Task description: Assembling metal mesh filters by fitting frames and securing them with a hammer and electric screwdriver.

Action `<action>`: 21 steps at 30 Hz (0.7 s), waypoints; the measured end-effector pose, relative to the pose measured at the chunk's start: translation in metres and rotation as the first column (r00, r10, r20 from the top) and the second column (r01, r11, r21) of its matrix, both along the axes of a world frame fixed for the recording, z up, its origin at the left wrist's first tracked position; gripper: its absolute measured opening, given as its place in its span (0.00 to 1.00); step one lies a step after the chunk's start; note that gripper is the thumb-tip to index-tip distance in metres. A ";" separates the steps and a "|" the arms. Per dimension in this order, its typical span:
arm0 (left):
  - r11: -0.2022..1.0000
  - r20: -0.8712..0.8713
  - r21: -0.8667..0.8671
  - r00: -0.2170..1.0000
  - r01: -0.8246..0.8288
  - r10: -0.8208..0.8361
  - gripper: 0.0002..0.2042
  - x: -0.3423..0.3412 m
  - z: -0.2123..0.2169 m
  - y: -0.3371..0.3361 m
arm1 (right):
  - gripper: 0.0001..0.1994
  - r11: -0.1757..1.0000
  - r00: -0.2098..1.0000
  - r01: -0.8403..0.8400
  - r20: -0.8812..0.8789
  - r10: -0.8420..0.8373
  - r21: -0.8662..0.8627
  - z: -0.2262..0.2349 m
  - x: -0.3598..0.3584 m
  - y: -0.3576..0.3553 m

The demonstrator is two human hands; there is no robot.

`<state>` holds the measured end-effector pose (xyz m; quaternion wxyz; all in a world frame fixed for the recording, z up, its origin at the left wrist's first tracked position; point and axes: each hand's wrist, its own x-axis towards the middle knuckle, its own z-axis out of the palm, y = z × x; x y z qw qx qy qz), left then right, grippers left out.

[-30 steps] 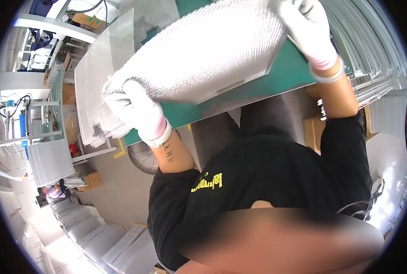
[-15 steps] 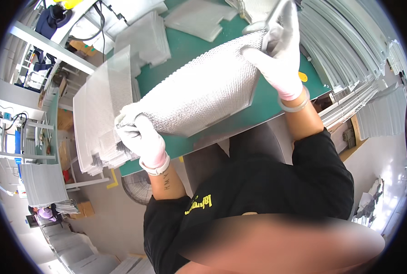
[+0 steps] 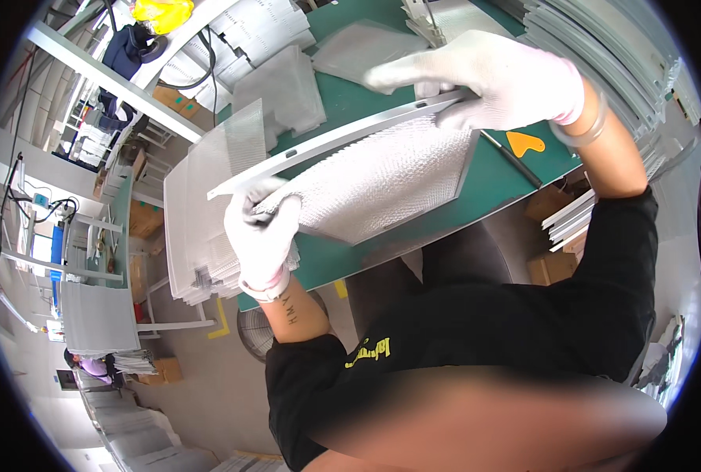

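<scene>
A silvery mesh sheet (image 3: 390,173) with a honeycomb-like texture is held up, bowed, over the green table. My left hand (image 3: 260,228), in a white glove, pinches its left end between thumb and fingers. A long pale metal strip (image 3: 323,140) with small slots lies along the sheet's upper edge, its left tip sticking out past my left hand. My right hand (image 3: 500,82), also gloved, grips the right end of this strip beside the sheet's corner, one finger stretched out to the left. Whether it also pinches the sheet is hidden.
A stack of mesh sheets (image 3: 201,228) overhangs the green table (image 3: 350,96) at left. More sheets (image 3: 284,90) lie farther back. An orange scraper-like piece (image 3: 525,144) and a dark rod (image 3: 516,161) lie at right. Long strips (image 3: 602,71) are piled beyond the right edge.
My right hand has turned over and come lower, and now grips the metal strip, which was not visible before. My left hand keeps the sheet's left end. The view has shifted.
</scene>
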<state>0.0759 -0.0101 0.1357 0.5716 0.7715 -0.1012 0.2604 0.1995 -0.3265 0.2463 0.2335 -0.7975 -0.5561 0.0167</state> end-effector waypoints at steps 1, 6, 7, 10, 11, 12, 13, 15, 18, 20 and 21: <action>1.000 0.001 0.002 1.000 -0.007 0.007 0.07 0.005 -0.004 -0.001 | 0.23 1.000 1.000 -0.007 0.001 0.007 0.002 -0.002 0.002 0.003; 0.978 0.183 -0.194 0.982 0.077 -0.041 0.09 0.021 -0.014 -0.012 | 0.23 0.964 0.936 -0.263 0.253 0.243 0.047 -0.011 0.006 0.012; 0.981 0.199 -0.169 0.978 0.098 -0.063 0.09 0.022 -0.014 -0.014 | 0.22 0.949 0.942 -0.293 0.208 0.265 0.117 -0.013 0.006 0.016; 0.975 0.296 -0.222 0.953 0.008 0.060 0.19 0.021 -0.023 -0.026 | 0.20 0.986 0.982 -0.128 0.123 0.141 -0.108 0.000 -0.010 0.040; 0.969 0.416 -0.246 0.902 -0.013 0.117 0.24 0.020 -0.023 -0.029 | 0.20 0.984 0.980 -0.140 0.127 0.153 -0.109 -0.003 -0.008 0.045; 0.958 0.409 -0.281 0.895 -0.062 0.178 0.32 0.017 -0.026 -0.031 | 0.20 0.969 0.958 -0.243 0.169 0.233 0.045 -0.013 -0.001 0.046; 0.958 0.411 -0.280 0.894 -0.064 0.180 0.32 0.020 -0.030 -0.034 | 0.20 0.918 0.927 -0.345 0.223 0.302 0.192 -0.019 0.003 0.047; 0.869 0.499 -0.482 0.780 -0.114 0.379 0.35 0.025 -0.037 -0.037 | 0.20 0.933 0.930 -0.336 0.202 0.307 0.129 -0.012 0.000 0.049; 0.872 0.487 -0.438 0.758 -0.219 0.435 0.32 0.029 -0.037 -0.035 | 0.20 0.939 0.926 -0.334 0.217 0.309 0.085 -0.011 0.002 0.052; 0.859 0.505 -0.439 0.718 -0.263 0.479 0.27 0.038 -0.039 -0.042 | 0.22 0.939 0.928 -0.321 0.238 0.286 0.122 -0.015 0.005 0.051; 0.852 0.554 -0.432 0.657 -0.297 0.510 0.23 0.042 -0.041 -0.045 | 0.22 0.933 0.923 -0.339 0.237 0.304 0.122 -0.015 0.005 0.051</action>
